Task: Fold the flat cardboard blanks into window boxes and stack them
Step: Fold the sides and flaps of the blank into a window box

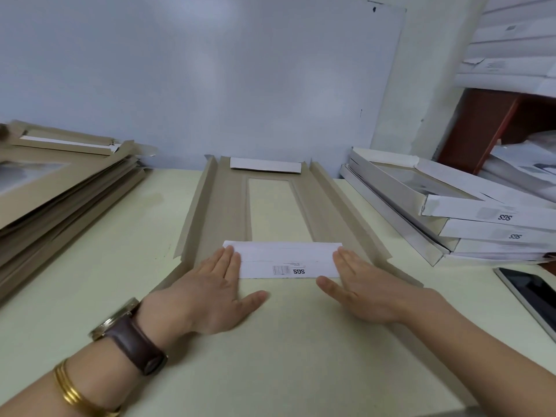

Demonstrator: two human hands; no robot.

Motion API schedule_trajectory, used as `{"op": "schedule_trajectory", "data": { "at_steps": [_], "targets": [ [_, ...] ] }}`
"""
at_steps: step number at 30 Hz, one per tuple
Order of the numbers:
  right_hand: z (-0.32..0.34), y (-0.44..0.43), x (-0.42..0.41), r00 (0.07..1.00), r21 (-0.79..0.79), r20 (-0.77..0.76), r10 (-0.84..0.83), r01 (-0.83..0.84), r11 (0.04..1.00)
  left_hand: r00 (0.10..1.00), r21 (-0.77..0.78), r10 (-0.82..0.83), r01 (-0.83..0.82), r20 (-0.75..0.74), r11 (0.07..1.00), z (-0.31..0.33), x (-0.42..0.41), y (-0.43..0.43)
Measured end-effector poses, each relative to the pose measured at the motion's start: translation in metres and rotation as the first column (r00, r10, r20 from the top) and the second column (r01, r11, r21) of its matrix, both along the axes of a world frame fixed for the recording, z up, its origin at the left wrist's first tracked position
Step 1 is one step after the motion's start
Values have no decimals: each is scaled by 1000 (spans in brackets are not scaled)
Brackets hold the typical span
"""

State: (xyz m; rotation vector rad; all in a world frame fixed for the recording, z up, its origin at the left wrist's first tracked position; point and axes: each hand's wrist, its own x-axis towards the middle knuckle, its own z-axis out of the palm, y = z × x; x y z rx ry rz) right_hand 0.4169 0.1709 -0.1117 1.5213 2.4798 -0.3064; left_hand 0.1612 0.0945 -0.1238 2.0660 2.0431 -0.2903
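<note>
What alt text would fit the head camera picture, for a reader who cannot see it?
The left hand and right hand lie flat on the ends of a white flap folded over a brown cardboard blank on a table. A pile of flat blanks lies left, a stack of folded boxes right.

Left grip: the wrist behind it carries a wristwatch on a broad, smooth, dark-brown leather strap, with a keeper loop and a dark buckle end showing on the near side. Its case is silver-toned metal, round, seen edge-on at the outer side of the wrist; the dial is not readable. Further up the same forearm sit thin, polished gold bangles, packed tight against one another, two or three, count uncertain.
</note>
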Motion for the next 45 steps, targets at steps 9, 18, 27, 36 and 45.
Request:
{"op": "schedule_trajectory", "data": {
  "at_steps": [9, 18, 27, 36, 45],
  "targets": [
    [-8, 9, 12, 987, 86, -159, -16, 30, 996, 988, 159, 13, -38, 155, 987, 12, -4, 2],
    [-2, 13, 11, 774, 44, -615, -150, 223, 974, 899, 453, 85, -296, 430, 841, 10, -10, 17],
    [1, 18, 21, 291, -309, -870, -398, 308, 900, 488, 251, 118, -625, 865, 739, 19, -19, 15],
    [7, 3, 27, 535, -37, -832, -147, 210, 977, 689, 315, 1, -333, 725, 889, 30, -14, -2],
    [14, -34, -4, 925, 329, -185, 332, -260, 908, 938, 434, -333, 262, 96, 862, 7, 24, -9]
  ]
}}
